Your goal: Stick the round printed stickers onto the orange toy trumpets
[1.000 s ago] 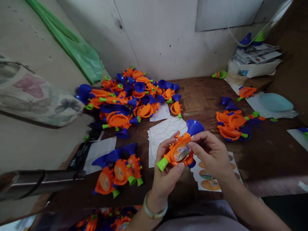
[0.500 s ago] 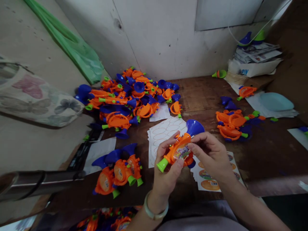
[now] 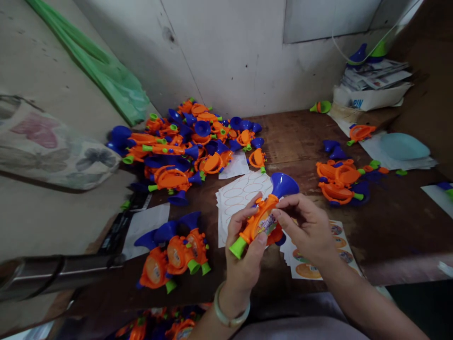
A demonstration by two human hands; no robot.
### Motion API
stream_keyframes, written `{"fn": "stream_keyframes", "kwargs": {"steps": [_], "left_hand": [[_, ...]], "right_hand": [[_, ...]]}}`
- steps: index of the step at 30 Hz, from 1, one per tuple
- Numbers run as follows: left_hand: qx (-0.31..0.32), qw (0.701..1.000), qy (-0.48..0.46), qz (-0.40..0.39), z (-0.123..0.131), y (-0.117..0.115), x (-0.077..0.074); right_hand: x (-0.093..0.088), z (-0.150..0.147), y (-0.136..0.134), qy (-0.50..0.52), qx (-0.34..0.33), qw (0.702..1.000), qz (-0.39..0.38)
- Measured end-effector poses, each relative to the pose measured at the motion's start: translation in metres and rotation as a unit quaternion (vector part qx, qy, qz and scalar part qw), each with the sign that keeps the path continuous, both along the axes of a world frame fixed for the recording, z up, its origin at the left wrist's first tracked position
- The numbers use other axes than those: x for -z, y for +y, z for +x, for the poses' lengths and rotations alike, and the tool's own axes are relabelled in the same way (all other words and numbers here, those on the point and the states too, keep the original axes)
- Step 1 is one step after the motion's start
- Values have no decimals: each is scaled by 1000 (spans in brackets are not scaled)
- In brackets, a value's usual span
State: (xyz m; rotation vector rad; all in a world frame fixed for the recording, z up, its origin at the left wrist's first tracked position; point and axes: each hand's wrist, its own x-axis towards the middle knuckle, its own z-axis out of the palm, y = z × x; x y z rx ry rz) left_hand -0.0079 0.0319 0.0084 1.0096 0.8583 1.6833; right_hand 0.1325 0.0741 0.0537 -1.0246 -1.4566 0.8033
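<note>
- Orange plastic toy horn (image 3: pixel 260 222) with a blue flared bell is clasped in our left hand (image 3: pixel 244 262), above white sheets of oval outlines (image 3: pixel 235 203) on a wooden table (image 3: pixel 300 134).
- Our right hand (image 3: pixel 306 229) pinches it; fingers (image 3: pixel 283 215) partly hide its printed label (image 3: pixel 268 225).
- More horns (image 3: pixel 180 329) lie cut off below; we cannot tell what holds them.
- White cardboard box (image 3: pixel 368 98) holds stacked papers.

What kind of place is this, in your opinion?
Probably a small toy-assembly workshop: a heap of orange-and-blue plastic toy horns, sheets of round printed labels, and a worn brown wooden table.
</note>
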Motion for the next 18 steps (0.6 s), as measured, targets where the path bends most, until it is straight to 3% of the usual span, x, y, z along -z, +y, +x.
{"fn": "stream_keyframes", "kwargs": {"steps": [10,14,18], "left_hand": [[-51,994,95,34,-3,-7,5],[-66,993,97,27,-3,-7,9],[-64,988,138,39,-12,-13,0]], "right_hand": [[4,3,2,-192,40,969,148],[11,1,3,-231,161,937,208],[25,4,15,-271,143,930,201]]}}
